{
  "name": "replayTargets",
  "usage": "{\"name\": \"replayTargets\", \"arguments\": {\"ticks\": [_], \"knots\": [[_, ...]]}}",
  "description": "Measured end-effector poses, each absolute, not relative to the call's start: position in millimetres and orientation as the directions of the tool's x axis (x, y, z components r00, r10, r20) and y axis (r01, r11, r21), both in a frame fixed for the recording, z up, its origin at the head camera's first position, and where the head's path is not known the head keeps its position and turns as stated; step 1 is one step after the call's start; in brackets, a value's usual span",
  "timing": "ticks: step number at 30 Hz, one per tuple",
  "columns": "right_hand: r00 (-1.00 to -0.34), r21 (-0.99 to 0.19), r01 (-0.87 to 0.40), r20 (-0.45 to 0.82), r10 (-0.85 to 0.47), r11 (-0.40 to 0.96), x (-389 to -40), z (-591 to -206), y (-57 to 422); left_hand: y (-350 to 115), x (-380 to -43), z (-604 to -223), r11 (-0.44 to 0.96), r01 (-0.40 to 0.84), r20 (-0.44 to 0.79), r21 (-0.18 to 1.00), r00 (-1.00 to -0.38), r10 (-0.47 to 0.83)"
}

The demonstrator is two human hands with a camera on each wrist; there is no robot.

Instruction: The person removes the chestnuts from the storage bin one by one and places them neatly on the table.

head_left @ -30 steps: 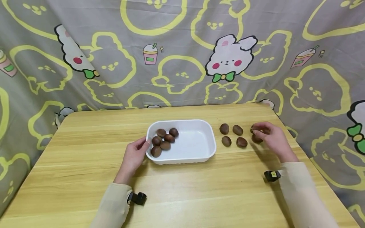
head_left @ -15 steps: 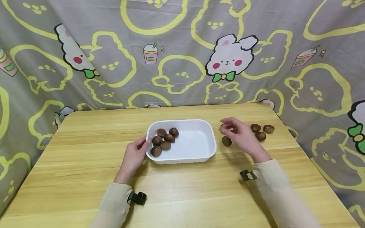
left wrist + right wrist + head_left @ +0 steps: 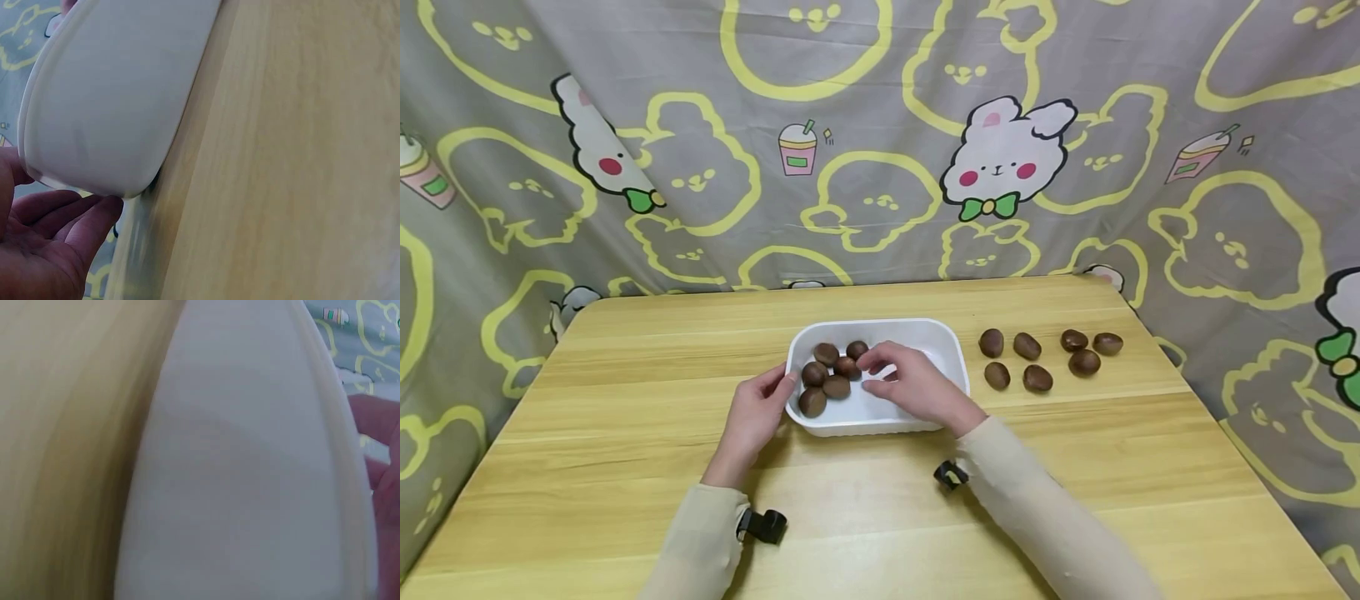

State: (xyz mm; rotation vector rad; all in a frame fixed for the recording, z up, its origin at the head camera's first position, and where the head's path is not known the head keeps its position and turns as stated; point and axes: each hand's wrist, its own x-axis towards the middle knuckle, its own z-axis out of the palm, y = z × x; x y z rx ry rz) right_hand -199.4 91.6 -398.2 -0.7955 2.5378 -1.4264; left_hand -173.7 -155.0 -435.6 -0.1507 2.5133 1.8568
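A white rectangular tray (image 3: 895, 421) stands on the table with several brown chestnuts (image 3: 837, 386) clustered at its left end. My left hand (image 3: 760, 412) holds the tray's left end, thumb at the rim; the left wrist view shows the fingertips (image 3: 111, 207) against the outer wall. Over the inside of the tray is my right hand (image 3: 921, 385), thumb and fingers apart with a gap between them. Its fingertips are right beside the nearest chestnuts (image 3: 847, 367). In the right wrist view the tray's wall hides most of this hand.
To the right of the tray, several chestnuts (image 3: 1037, 378) lie in two loose rows on the wooden table (image 3: 865, 508). Farther right is a group of three chestnuts (image 3: 1084, 362). A patterned grey curtain (image 3: 880, 100) hangs behind the table.
My right hand has moved left from the far-right chestnuts, over the nearer ones, into the tray. Three chestnuts now show uncovered at the far right. My left hand has stayed on the tray.
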Motion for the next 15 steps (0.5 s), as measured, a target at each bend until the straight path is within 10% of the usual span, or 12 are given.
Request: {"name": "replayTargets", "arguments": {"ticks": [15], "knots": [[-0.842, -0.686, -0.420, 0.051, -0.537, 0.594, -204.4, -402.5, 46.8, -156.7, -175.3, -435.1, 0.298, -0.085, -0.071, 0.951, -0.996, -0.059]]}}
